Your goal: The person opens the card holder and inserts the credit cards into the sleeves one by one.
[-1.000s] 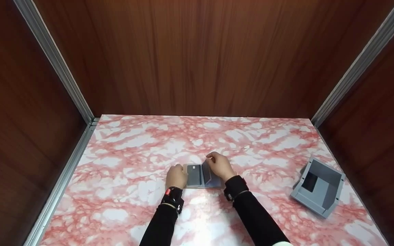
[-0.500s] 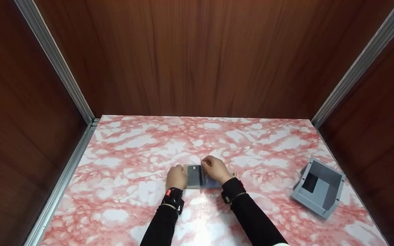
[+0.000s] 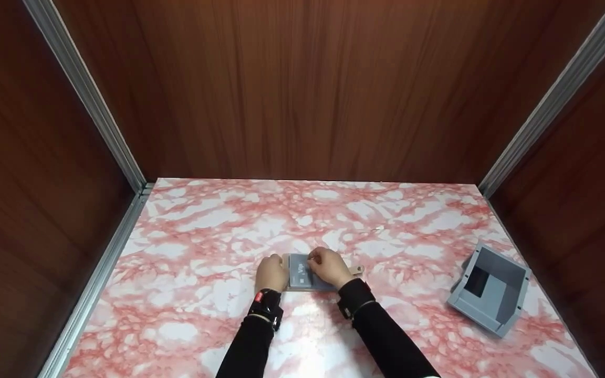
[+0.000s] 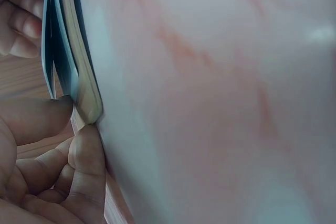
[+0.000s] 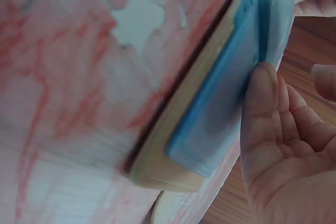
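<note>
A tan card holder with clear bluish plastic sleeves [image 5: 220, 103] lies spread on the table between both hands. On its left side, in the head view, shows a grey card [image 3: 298, 273] lettered "VIP". My left hand [image 3: 272, 273] pinches the holder's left edge; in the left wrist view, thumb and finger meet at the corner of the tan cover [image 4: 86, 95]. My right hand [image 3: 330, 266] lies over the right half, its fingertips touching the sleeves near the fold. In the right wrist view the thumb stands apart from those fingers [image 5: 262, 93], with nothing between.
A grey plastic bin [image 3: 491, 289] with a dark patch inside stands tilted toward the right edge of the table. Red-and-white marbled covering [image 3: 202, 231] spreads over the tabletop. Brown wood-grain panels [image 3: 302, 94] rise behind and at both sides.
The raised sleeve page has turned over from right to left, and the "VIP" card now shows on the left. My right hand has moved slightly left and nearer. The left hand keeps its place.
</note>
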Available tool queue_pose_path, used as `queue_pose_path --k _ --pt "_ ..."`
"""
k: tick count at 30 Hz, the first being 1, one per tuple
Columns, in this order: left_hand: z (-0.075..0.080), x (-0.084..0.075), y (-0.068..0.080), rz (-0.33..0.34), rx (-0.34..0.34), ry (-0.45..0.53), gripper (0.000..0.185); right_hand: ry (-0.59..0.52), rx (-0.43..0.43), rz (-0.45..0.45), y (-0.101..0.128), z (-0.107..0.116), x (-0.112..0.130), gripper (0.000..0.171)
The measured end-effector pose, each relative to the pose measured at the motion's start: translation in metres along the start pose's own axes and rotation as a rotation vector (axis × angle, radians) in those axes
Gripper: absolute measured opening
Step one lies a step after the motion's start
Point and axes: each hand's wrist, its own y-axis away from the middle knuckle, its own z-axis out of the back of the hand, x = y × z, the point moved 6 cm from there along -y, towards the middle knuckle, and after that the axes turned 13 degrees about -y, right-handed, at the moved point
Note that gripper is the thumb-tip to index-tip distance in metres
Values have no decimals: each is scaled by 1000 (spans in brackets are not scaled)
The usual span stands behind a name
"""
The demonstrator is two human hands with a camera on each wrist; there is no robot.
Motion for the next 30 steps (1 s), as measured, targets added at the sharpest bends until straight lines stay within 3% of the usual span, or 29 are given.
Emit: queue_pose_path --k 4,10,20,30 --pt "0 0 0 -4 -10 3 13 44 -3 32 1 -1 1 13" --pt "-2 1 -1 29 42 10 19 122 -8 105 4 -6 2 15" --pt "2 1 0 35 29 24 16 183 -14 77 6 -13 1 22" --pt "0 4 -2 55 75 46 15 209 -30 101 8 -14 3 25"
